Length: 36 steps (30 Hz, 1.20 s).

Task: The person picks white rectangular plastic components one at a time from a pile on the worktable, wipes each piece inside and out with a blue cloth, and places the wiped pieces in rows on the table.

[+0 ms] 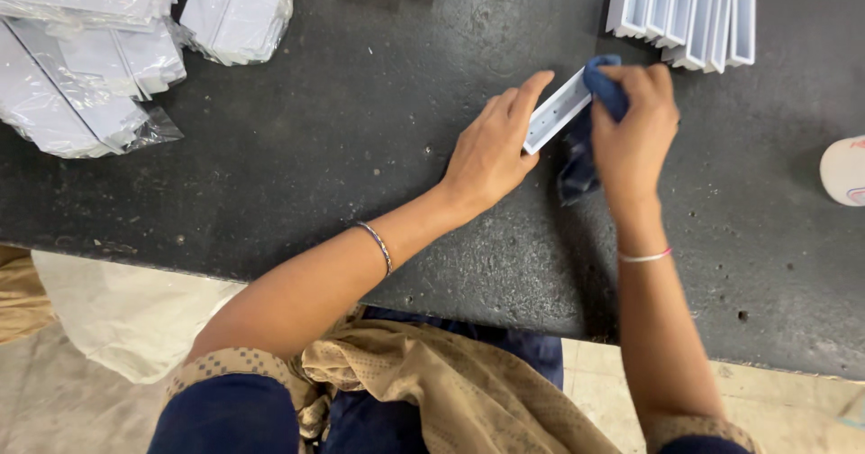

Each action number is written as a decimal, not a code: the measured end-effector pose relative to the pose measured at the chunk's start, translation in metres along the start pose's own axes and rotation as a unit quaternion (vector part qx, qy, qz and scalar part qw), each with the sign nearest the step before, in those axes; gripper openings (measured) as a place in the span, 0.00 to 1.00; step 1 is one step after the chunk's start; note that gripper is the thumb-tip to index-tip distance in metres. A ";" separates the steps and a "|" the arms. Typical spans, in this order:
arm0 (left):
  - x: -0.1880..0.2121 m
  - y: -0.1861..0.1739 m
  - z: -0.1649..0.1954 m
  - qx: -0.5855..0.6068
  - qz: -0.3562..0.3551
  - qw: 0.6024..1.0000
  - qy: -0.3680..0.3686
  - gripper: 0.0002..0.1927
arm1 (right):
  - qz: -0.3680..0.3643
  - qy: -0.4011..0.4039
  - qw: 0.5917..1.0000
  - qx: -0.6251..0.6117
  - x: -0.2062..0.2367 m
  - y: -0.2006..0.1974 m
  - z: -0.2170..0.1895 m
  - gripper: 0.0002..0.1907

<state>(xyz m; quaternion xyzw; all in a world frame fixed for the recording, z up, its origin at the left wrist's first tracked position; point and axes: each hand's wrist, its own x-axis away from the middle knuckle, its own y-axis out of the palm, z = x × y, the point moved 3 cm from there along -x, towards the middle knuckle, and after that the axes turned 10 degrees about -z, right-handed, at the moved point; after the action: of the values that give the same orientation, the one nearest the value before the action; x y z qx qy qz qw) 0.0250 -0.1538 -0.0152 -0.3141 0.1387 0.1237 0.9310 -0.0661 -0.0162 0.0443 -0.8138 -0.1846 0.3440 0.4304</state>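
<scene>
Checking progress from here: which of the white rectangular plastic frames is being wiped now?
The lone white rectangular plastic frame between the left hand and right hand, dark blue cloth on it; the others stand stacked at the dark table's far edge.

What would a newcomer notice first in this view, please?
At centre, the left hand steadies a white plastic channel piece on the dark worktable while the right hand presses a blue cloth on its end. Similar white pieces stand top right; plastic-wrapped stacks lie top left.

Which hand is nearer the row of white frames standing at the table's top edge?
Right. The right hand, holding a blue cloth, sits just below the row of white frames; the left hand lies farther down-left.
</scene>
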 end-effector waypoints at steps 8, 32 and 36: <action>0.001 -0.003 0.001 -0.012 0.008 1.000 0.025 0.39 | -0.048 0.009 0.998 -0.045 0.045 0.009 -0.049 0.16; -0.022 -0.012 -0.002 -0.051 -0.035 0.998 0.003 0.30 | -0.036 0.132 0.963 -0.232 -0.013 -0.001 0.089 0.13; -0.025 -0.012 -0.005 -0.040 -0.037 0.999 0.000 0.29 | -0.075 0.054 0.988 -0.122 -0.019 -0.006 0.063 0.13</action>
<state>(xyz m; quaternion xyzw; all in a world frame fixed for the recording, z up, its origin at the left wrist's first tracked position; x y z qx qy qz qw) 0.0047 -0.1700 -0.0041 -0.3560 0.1216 0.0948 0.9217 -0.1250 0.0121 0.0321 -0.8615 -0.2623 0.2412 0.3618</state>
